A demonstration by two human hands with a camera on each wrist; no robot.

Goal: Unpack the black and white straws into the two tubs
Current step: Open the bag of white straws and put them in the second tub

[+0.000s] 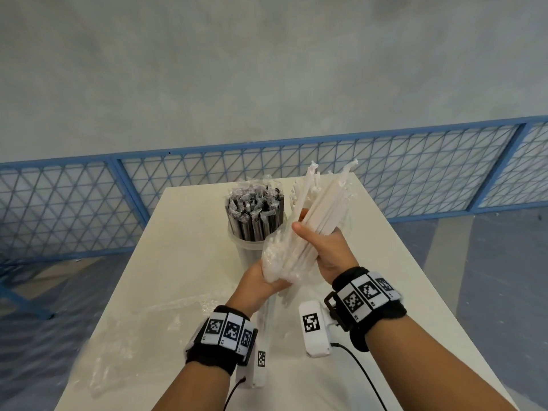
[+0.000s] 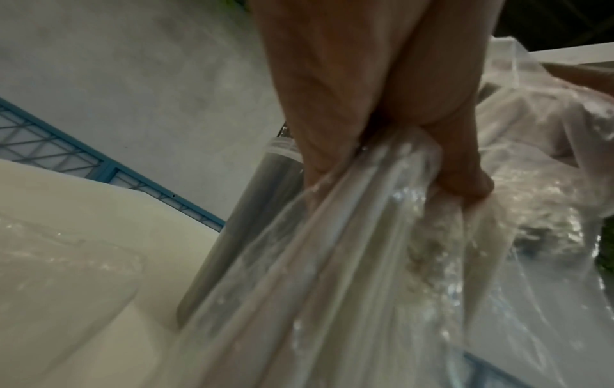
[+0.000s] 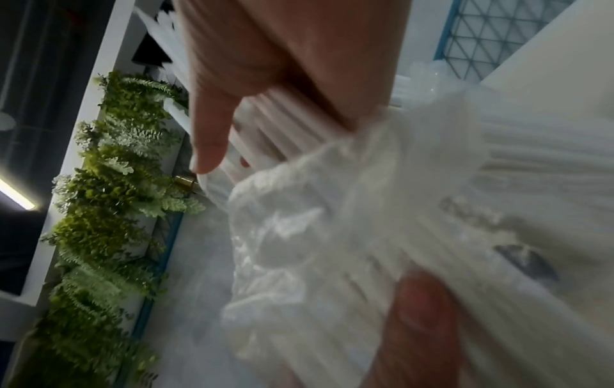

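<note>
On the left part of the white table [image 1: 189, 232] an empty clear plastic wrapper [image 1: 118, 345] lies crumpled and flat, reaching close to the table's left edge; a strip of bare tabletop runs between it and the far edge. Right of it, near the table's middle, a clear tub [image 1: 250, 247] stands upright, packed with black straws [image 1: 255, 215] that rise well above its rim, each in a thin clear sleeve. The tub stands well in from the far edge, with open tabletop to its left.

Just right of the tub and above the table, the left hand [image 1: 261, 280] curls its fingers round the lower end of a clear plastic bag [image 1: 275, 256]; the left wrist view shows the film bunched in that grip. The bag's mouth is gathered down around a bundle of white straws [image 1: 320, 209], which tilts up and away to the right, its far tips fanning out over the far edge of the table. The right hand [image 1: 326, 247] wraps the bare middle of the bundle, thumb laid across the near side, fingers closed behind it. The bundle hangs beside the black straws, their tops close; whether they touch cannot be told.

The right side of the table, out to its right edge, shows bare surface. A second tub cannot be made out.
</note>
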